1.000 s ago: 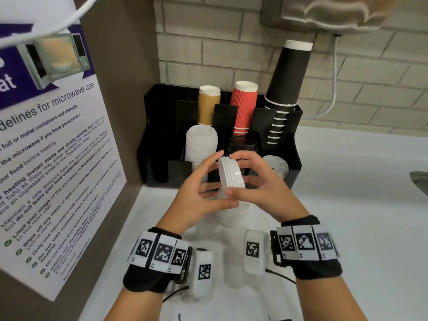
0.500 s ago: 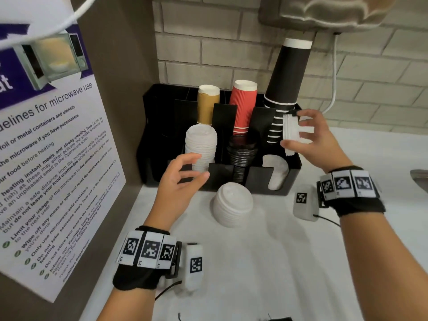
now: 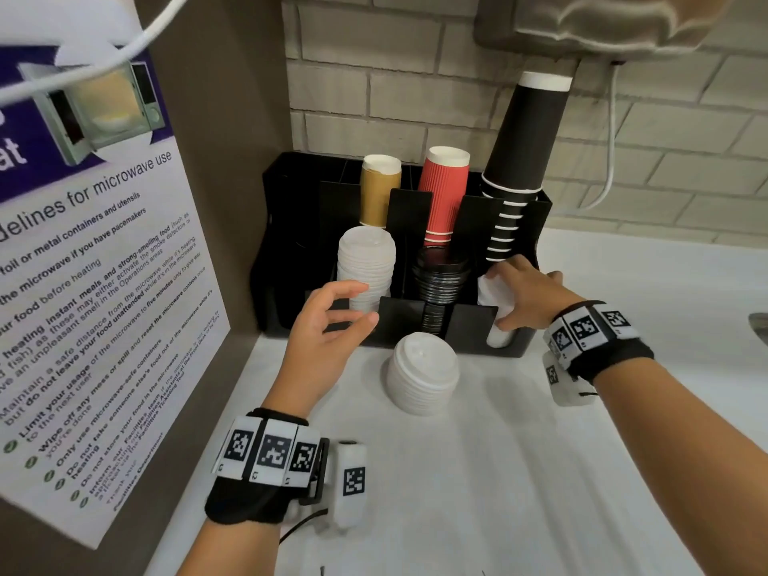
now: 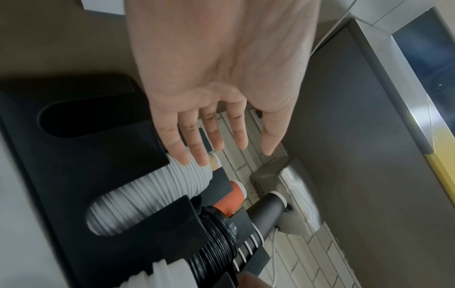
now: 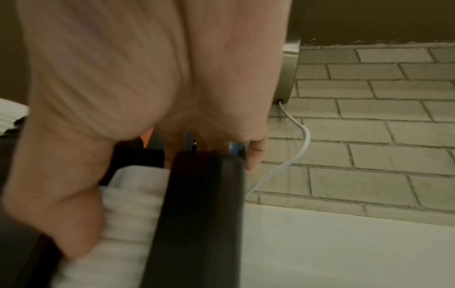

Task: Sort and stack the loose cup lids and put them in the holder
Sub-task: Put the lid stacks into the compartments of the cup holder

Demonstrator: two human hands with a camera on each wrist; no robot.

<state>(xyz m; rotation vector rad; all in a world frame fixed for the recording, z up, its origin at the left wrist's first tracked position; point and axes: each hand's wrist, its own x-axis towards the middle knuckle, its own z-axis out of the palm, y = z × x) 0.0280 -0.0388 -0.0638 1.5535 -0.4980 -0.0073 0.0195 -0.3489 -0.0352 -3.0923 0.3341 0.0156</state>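
A black holder (image 3: 415, 314) stands at the back of the white counter. My right hand (image 3: 496, 299) grips a small stack of white lids (image 3: 487, 293) inside the holder's right front slot, thumb at the front and fingers behind. The right wrist view shows my right hand (image 5: 147, 204) on these white lids (image 5: 133, 210) beside the holder wall (image 5: 202, 214). My left hand (image 3: 361, 305) hovers empty, fingers relaxed, before a tall white lid stack (image 3: 365, 264) in the left slot. A loose stack of white lids (image 3: 422, 378) sits on the counter in front.
Black lids (image 3: 440, 280) fill the middle slot. Brown cups (image 3: 380, 189), red cups (image 3: 442, 193) and tall black cups (image 3: 523, 151) stand behind. A poster panel (image 3: 83, 284) walls the left side. A white cable (image 3: 611, 160) hangs on the brick wall.
Both hands held the small lid stack together; the left hand let go. The right hand carried it right, then down into the holder's right slot.
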